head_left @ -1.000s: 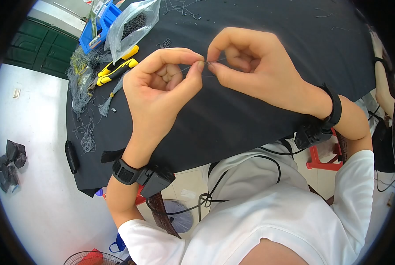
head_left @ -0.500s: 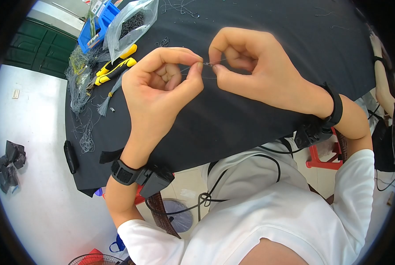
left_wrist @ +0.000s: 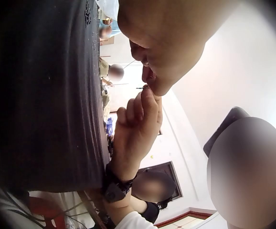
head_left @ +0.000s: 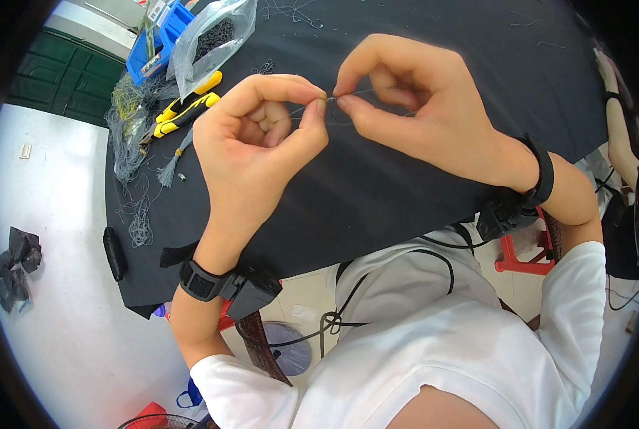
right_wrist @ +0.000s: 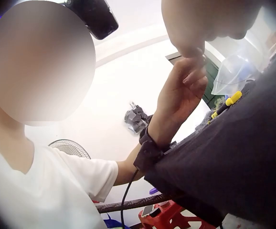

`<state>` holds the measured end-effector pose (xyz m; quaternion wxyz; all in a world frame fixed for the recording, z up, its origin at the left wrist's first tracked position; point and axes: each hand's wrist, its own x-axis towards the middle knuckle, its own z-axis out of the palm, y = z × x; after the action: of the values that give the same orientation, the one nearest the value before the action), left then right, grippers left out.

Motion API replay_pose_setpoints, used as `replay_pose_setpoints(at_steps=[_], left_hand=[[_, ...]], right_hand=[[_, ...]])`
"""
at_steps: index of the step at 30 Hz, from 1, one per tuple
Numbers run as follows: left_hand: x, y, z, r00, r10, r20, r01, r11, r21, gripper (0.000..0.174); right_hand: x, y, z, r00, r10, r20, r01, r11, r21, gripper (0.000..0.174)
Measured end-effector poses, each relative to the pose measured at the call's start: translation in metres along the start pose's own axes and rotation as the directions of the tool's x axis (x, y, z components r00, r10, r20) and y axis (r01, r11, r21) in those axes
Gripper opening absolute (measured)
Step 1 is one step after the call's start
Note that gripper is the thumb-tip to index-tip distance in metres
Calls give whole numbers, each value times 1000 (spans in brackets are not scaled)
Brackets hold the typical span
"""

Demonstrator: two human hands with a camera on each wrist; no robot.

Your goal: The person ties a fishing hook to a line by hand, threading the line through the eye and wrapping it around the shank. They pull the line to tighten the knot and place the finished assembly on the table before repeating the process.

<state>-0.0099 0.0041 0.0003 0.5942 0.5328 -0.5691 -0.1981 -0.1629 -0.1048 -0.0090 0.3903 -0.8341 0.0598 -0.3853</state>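
Note:
Above the black cloth, the left hand pinches a thin grey cord between thumb and index finger, its other fingers curled. Facing it, the right hand pinches the same cord close by with thumb and index finger. Loose strands run behind the fingertips of both hands. In the left wrist view a short dark bit of cord shows by the meeting fingertips, beside the right hand. The right wrist view shows the left hand with the fingertips blurred.
Yellow-handled pliers, a tied bundle of strands and tangled cord lie left on the black cloth. Behind them are a clear bag and a blue bin. A black pouch lies at the left edge.
The right hand's fingertips dipped slightly and then rose, its index finger now a little higher on the cord. The left hand has shifted very slightly left and keeps its pinch.

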Motion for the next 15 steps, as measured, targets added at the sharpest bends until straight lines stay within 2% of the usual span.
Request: replay_pose_setpoints(at_steps=[4,10,15], left_hand=[[1,-1,0,1000,17,-11,-17,1000,-5,15],[0,0,0,1000,14,-8,-14,999,-29,16],[1,-1,-1,1000,25,-1,-25,999,-36,16]], right_hand=[[0,2,1,1000,10,-3,-10,1000,23,11],[1,-5,0,986,155,64,-158,986,49,12],[1,-5,1,989,140,45,-143,987,75,12]])
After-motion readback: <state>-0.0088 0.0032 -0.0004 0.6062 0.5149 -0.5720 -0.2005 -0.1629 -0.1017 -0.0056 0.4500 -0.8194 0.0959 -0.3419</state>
